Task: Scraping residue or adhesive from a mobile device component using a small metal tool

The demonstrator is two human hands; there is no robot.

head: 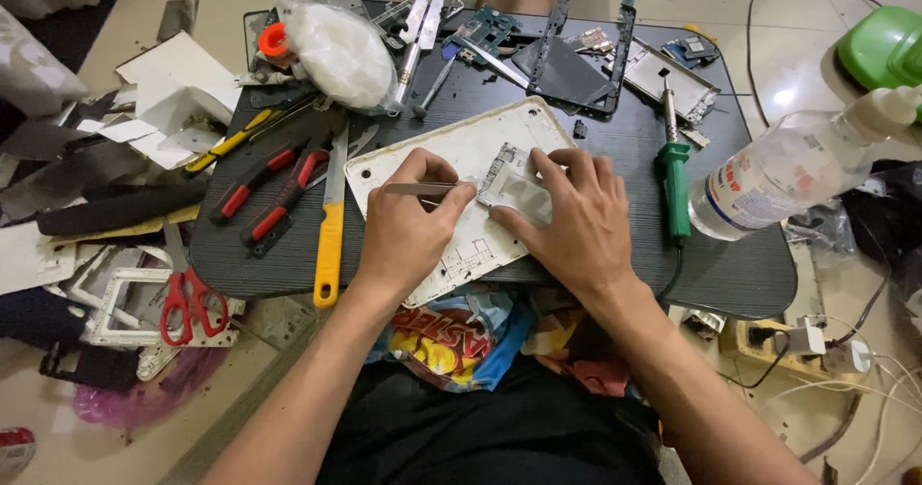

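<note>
Here: left hand (408,230) pinches tweezers (418,189) toward the circuit board (509,182); right hand (576,221), fingers spread flat and holding nothing, steadies the white tablet shell (461,149) on the worktop (624,139).

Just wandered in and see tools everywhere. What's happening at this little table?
A person is working on a white tablet back shell lying open on a small black table. The left hand holds metal tweezers pointed at a grey circuit part inside it, while the right hand presses the shell steady. A green-handled soldering iron and red-handled pliers lie alongside.
</note>
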